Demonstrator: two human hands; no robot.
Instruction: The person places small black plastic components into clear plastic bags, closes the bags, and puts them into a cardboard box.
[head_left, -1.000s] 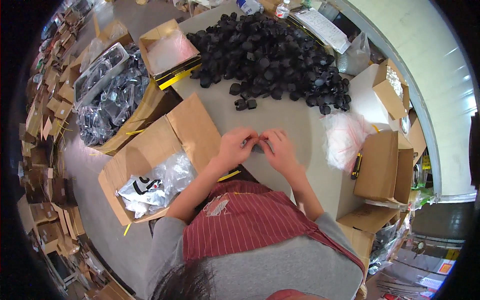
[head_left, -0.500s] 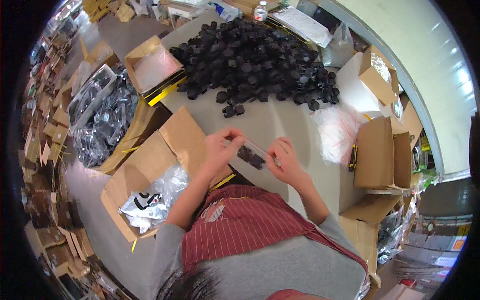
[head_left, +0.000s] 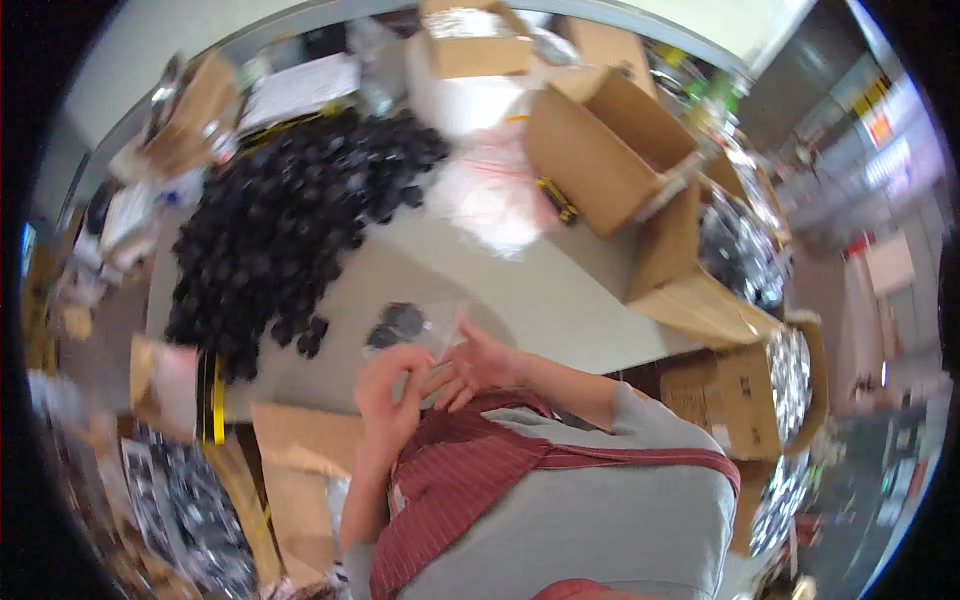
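A clear plastic bag (head_left: 440, 322) with black plastic parts (head_left: 402, 322) inside lies just beyond my hands, above the grey table. My left hand (head_left: 388, 392) is closed, its fingers pinching the near edge of the bag. Right beside it, my right hand (head_left: 482, 362) has its fingers stretched out toward the left one, thumb raised next to the bag's edge. Motion blurs both hands a little. To the left spreads a large heap of black plastic parts (head_left: 270, 230), with a few loose ones at its near edge.
A stack of clear bags (head_left: 495, 195) lies on the table (head_left: 570, 310) ahead, beside a yellow-black cutter (head_left: 557, 202) and an open carton (head_left: 585, 150). More cartons with silvery bags (head_left: 740, 250) stand right. A carton flap (head_left: 305, 440) and wrapped parts (head_left: 200, 510) are near left.
My view has swung to the right, so the heap now sits further left. My hands have come closer together and nearer my body, and the right fingers have opened off the bag's edge.
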